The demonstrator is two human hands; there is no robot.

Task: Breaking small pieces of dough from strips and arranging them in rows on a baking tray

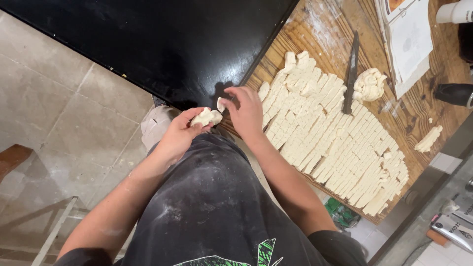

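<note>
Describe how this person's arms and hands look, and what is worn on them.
Both arms are bare to above the elbow, with no gloves, rings or watch visible. The left hand and right hand look dusted with pale flour. Short black sleeves show near the shoulders.

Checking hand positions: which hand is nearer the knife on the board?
Right. The right hand is at the board's edge, nearer the knife; the left hand holds dough off the board.

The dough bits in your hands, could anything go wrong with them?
Maybe. The left hand holds a dough lump out past the wooden board, over the floor, so it could drop. The right hand pinches a small dough piece there too. The knife lies among the cut dough strips, so reaching fingers might brush its blade.
</note>
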